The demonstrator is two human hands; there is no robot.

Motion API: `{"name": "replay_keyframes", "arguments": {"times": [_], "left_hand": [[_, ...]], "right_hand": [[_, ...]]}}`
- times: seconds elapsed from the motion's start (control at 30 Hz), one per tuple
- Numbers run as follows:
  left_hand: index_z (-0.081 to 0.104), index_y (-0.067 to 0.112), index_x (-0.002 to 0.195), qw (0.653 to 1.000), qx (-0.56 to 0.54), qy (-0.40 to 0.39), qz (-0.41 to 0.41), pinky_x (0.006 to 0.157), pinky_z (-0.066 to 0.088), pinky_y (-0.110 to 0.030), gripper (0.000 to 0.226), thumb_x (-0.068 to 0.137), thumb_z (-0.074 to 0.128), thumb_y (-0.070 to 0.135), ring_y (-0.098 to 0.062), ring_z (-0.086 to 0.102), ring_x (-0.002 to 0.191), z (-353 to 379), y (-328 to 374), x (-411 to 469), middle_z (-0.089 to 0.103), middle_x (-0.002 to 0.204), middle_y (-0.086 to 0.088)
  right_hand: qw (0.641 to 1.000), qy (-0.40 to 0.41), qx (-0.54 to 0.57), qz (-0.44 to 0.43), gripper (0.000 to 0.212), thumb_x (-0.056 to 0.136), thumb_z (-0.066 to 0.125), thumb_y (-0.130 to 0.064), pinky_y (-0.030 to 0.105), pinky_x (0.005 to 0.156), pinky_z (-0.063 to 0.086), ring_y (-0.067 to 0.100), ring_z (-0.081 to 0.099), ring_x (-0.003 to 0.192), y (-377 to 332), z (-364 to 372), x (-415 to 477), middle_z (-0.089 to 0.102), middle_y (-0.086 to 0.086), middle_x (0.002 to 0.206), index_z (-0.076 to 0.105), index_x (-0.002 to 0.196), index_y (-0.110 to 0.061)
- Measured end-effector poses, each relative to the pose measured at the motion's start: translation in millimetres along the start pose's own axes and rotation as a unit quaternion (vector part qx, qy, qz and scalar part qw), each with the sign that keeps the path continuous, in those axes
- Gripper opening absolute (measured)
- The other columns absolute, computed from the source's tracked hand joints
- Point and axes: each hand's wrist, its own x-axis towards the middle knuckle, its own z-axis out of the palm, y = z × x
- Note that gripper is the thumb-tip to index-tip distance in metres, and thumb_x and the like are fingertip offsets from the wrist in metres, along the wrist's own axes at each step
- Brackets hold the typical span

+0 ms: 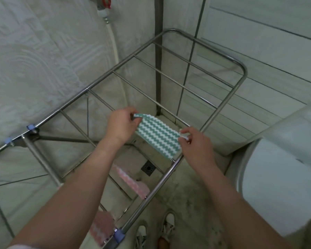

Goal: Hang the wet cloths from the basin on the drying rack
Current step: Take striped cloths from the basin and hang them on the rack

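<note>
**Green zigzag cloth held taut over the rack**

Nearest, at the bottom edge, two light shoes (141, 231) stand on the mottled floor, partly cut off. Just beside them is one of three blue clips (119, 235) on the steel drying rack (156, 183); the other two sit at its left hinge. Two pink pieces already hang here: a blurred pink cloth (101, 227), half hidden by the left forearm, and a pink zigzag cloth (133, 182) draped over a rod a little farther in.

Both bare forearms reach forward. The left hand (121, 125) pinches one top corner of the green-and-white zigzag cloth (158, 135) between thumb and curled fingers; the right hand (196, 146) pinches the opposite corner the same way. The cloth is stretched between them over the rack's middle, its lower corner down by the right side rail; whether it touches a rod cannot be told.

Below, one square floor drain (148, 167) shows through the rods. Beyond the hands, four thin rods lie bare. At right, a white rounded appliance (276, 177) is cut off. Farthest, a tap with a red handle (106, 1) feeds one white hose (113, 42).
</note>
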Motion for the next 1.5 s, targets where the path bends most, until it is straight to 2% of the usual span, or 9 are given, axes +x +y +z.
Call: {"name": "replay_keyframes", "arguments": {"times": [0.27,0.37,0.47,0.63,0.8,0.97,1.17,1.37,1.5], "left_hand": [[0.062,0.014,0.114,0.998,0.011,-0.057,-0.012,0.073,0.043,-0.026,0.028,0.088,0.063,0.023,-0.024,0.063,0.090,18.5,16.3,14.0,0.069,0.099,-0.008],[0.055,0.022,0.128,0.996,-0.004,-0.083,0.011,0.081,0.045,-0.024,0.045,0.085,0.066,0.014,-0.021,0.064,0.089,16.9,13.3,8.0,0.065,0.112,-0.005],[0.063,0.019,0.118,0.998,0.026,-0.050,0.037,0.082,0.044,-0.028,0.035,0.084,0.067,0.015,-0.025,0.060,0.092,11.7,2.8,-7.1,0.064,0.109,-0.008],[0.067,0.025,0.116,0.985,0.127,-0.088,0.076,0.100,0.036,-0.038,0.036,0.084,0.064,0.043,-0.031,0.045,0.120,15.1,-22.7,-32.3,0.058,0.130,-0.006],[0.064,0.028,0.119,0.980,0.157,-0.076,0.098,0.109,0.033,-0.048,0.038,0.086,0.060,0.045,-0.031,0.037,0.134,21.1,-21.4,-37.6,0.055,0.136,-0.006],[0.056,0.025,0.129,0.968,0.194,-0.095,0.131,0.113,0.029,-0.044,0.039,0.092,0.054,0.038,-0.029,0.035,0.136,22.0,-22.4,-38.4,0.049,0.140,-0.009],[0.051,0.027,0.133,0.958,0.213,-0.100,0.164,0.114,0.022,-0.044,0.048,0.086,0.062,0.023,-0.030,0.028,0.139,17.2,-10.9,-39.2,0.040,0.146,-0.008],[0.064,0.026,0.115,0.959,0.210,-0.082,0.174,0.106,0.027,-0.040,0.029,0.086,0.060,0.026,-0.024,0.046,0.124,27.7,-2.1,-54.8,0.059,0.123,-0.002],[0.050,0.030,0.133,0.958,0.221,-0.127,0.134,0.113,0.019,-0.045,0.044,0.089,0.054,0.022,-0.024,0.028,0.139,29.1,6.3,-57.8,0.043,0.144,-0.005]], "right_hand": [[0.997,0.016,-0.068,-0.017,0.022,0.088,0.064,-0.023,0.017,0.050,0.034,0.007,0.053,0.061,22.8,-4.7,22.5,0.064,0.000,0.078,0.062,0.110,-0.018],[0.994,0.011,-0.109,-0.030,0.038,0.086,0.067,-0.026,0.020,0.065,0.038,0.013,0.055,0.079,23.5,-11.4,19.9,0.057,0.000,0.102,0.057,0.123,-0.022],[0.995,-0.012,-0.078,-0.061,0.031,0.086,0.066,-0.030,0.026,0.079,0.044,0.019,0.058,0.090,17.6,-13.6,12.0,0.051,-0.001,0.114,0.062,0.117,-0.028],[0.969,-0.178,-0.129,-0.111,0.031,0.082,0.066,-0.048,0.023,0.060,0.040,0.016,0.058,0.083,2.3,-6.0,-2.6,0.064,-0.012,0.087,0.072,0.106,-0.030],[0.954,-0.185,-0.190,-0.139,0.023,0.088,0.061,-0.043,0.031,0.073,0.048,0.017,0.052,0.085,3.2,-0.5,-6.9,0.070,-0.007,0.080,0.073,0.103,-0.030],[0.939,-0.187,-0.246,-0.153,0.036,0.095,0.050,-0.040,0.036,0.077,0.051,0.019,0.051,0.084,7.2,-1.0,-8.8,0.059,-0.004,0.066,0.065,0.070,-0.019],[0.957,-0.145,-0.177,-0.180,0.034,0.091,0.055,-0.044,0.031,0.077,0.050,0.016,0.055,0.097,11.4,-3.5,-14.6,0.065,-0.002,0.103,0.069,0.113,-0.022],[0.940,-0.135,-0.235,-0.208,0.032,0.100,0.039,-0.033,0.031,0.070,0.043,0.018,0.049,0.088,18.6,4.2,-28.1,0.061,-0.002,0.087,0.068,0.100,-0.019],[0.946,-0.135,-0.219,-0.197,0.035,0.101,0.035,-0.032,0.030,0.080,0.044,0.018,0.048,0.101,25.2,4.6,-35.5,0.060,-0.002,0.114,0.060,0.122,-0.021]]}}
